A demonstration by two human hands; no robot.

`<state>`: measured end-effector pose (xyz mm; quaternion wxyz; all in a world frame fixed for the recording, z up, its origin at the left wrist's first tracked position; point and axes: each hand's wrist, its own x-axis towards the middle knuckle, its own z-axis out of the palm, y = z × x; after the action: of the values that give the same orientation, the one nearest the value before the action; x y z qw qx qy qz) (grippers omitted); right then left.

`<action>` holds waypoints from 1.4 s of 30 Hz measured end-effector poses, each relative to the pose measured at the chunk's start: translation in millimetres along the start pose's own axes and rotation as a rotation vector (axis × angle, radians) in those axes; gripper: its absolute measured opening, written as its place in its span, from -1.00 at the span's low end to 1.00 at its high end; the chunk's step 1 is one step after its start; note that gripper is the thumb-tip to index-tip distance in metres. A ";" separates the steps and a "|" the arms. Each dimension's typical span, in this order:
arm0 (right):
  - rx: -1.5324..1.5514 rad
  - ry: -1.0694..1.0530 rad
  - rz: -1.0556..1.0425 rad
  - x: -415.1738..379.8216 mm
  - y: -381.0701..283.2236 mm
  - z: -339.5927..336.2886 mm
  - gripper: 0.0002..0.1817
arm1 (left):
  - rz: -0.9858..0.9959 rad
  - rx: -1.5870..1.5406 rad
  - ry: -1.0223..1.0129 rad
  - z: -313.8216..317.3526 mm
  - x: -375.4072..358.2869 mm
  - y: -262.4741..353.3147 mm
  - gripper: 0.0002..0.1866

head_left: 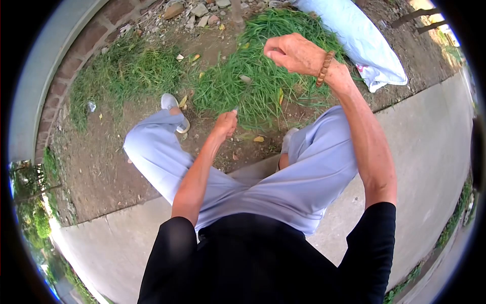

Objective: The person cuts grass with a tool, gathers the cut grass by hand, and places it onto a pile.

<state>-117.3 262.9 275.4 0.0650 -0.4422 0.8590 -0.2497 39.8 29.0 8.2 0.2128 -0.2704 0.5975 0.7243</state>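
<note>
Cut green grass [253, 91] lies in a loose heap on the soil in front of me. My left hand [225, 124] is closed at the near edge of the heap, low between my knees; a small pale tip shows above its fingers, too small to make out. Raised over the heap's right part is my right hand [293, 53], its fingers curled, with a brown bead bracelet [325, 68] at the wrist. Whatever the curled fingers hold, if anything, is hidden.
A pale blue sack [357, 38] lies at the upper right. More grass [134, 71] spreads at the left, by a brick edge [68, 66]. Stones [200, 11] lie at the top. Concrete paving [415, 137] runs beneath me. My shoes [168, 101] flank the soil.
</note>
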 end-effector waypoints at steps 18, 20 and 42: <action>-0.016 0.010 -0.023 0.6 -3.6 -0.4 -0.75 | -0.013 -0.014 0.004 -2.7 4.9 -10.4 -0.59; -0.008 0.003 -0.040 2.9 -1.4 0.8 -0.76 | 0.002 -0.016 0.024 1.9 -2.5 2.8 -0.61; 0.013 -0.006 0.002 1.7 -5.3 -0.5 -0.76 | -0.020 0.014 0.075 4.2 5.0 5.8 -0.59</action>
<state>-114.7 259.2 278.6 0.0709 -0.4417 0.8575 -0.2539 31.7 31.9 9.9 0.1995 -0.3018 0.6072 0.7074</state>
